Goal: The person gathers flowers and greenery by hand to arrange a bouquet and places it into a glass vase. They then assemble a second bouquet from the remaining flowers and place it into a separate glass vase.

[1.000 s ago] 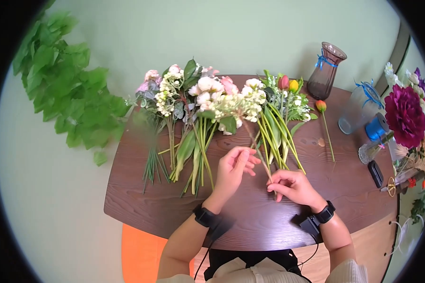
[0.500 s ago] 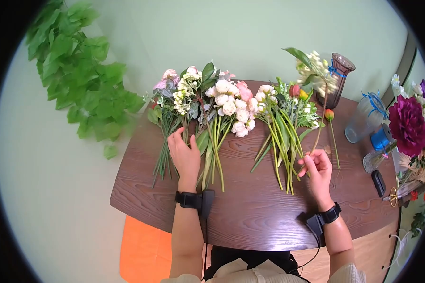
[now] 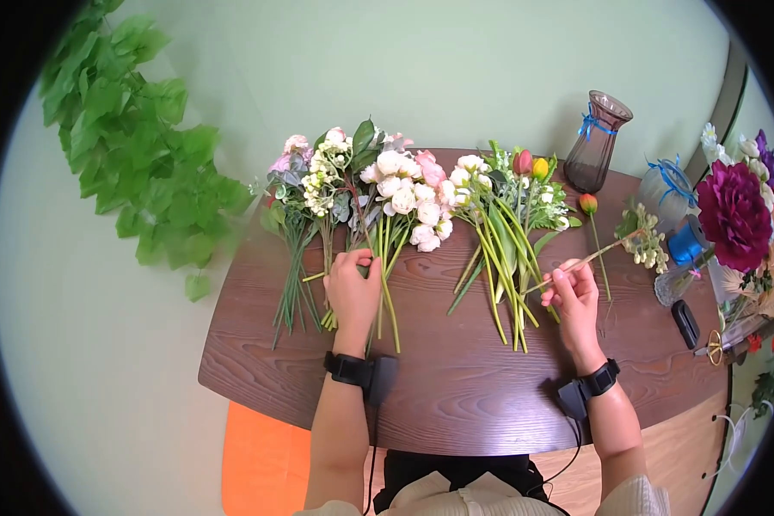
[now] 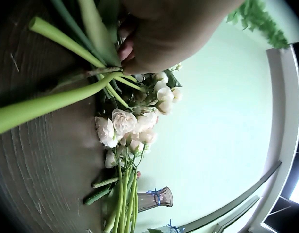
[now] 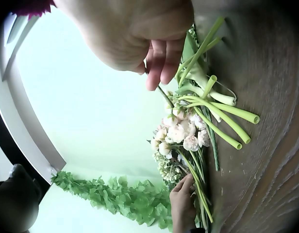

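Out rightward from the right grip (image 3: 574,297), the sprig (image 3: 647,244) juts.

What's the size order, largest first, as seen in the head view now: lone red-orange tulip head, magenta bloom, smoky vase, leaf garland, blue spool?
1. Leaf garland
2. Magenta bloom and smoky vase: too alike to rank
3. Blue spool
4. Red-orange tulip head

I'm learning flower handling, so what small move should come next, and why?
Probably ease the brown stem out gently with the left hand: its fingers pinch that stem, green stems crowd it, and the right hand holds the berry sprig off to the right.
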The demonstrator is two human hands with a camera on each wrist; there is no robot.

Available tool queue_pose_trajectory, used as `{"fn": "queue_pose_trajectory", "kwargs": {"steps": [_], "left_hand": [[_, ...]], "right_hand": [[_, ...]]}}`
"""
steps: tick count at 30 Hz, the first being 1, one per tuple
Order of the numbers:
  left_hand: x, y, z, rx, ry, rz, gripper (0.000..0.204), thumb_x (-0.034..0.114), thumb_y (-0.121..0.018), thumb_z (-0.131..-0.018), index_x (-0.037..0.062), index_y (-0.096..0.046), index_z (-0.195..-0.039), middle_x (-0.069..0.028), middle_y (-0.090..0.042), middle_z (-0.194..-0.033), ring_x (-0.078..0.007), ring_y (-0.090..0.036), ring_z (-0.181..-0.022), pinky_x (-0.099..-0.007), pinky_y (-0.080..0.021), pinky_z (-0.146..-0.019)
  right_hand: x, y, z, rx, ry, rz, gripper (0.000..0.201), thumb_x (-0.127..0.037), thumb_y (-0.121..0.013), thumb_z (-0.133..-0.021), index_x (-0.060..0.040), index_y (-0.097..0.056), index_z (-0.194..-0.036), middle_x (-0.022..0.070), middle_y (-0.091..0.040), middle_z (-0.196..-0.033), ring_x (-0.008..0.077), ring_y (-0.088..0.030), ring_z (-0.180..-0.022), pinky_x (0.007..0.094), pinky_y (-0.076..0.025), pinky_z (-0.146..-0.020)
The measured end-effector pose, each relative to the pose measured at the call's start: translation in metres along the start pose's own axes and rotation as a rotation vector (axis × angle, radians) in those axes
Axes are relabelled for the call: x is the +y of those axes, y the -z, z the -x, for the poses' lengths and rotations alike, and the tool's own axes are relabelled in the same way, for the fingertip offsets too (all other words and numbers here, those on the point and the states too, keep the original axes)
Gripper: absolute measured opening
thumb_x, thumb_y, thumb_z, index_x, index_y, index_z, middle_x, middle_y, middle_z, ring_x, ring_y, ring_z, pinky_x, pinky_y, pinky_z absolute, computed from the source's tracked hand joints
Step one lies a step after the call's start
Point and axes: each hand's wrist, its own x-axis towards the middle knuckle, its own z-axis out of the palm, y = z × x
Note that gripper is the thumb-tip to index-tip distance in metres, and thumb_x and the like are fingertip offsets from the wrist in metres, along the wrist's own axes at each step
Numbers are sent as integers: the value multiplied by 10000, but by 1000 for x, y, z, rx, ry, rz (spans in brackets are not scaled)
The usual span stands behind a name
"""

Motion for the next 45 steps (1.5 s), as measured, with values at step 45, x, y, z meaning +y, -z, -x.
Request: {"fn": "queue_pose_trajectory", "kwargs": {"steps": [45], "left_hand": [[66, 5, 32, -533, -86, 970, 258, 30, -439, -876, -27, -463, -1126, -43, -541, -728, -74, -504, -650, -194, -415, -595]], "right_hand": [[2, 4, 0, -26, -139, 157, 196, -156, -514, -871, -49, -422, -1007, 50, -563, -782, 89, -553, -547, 182, -431, -483]]}}
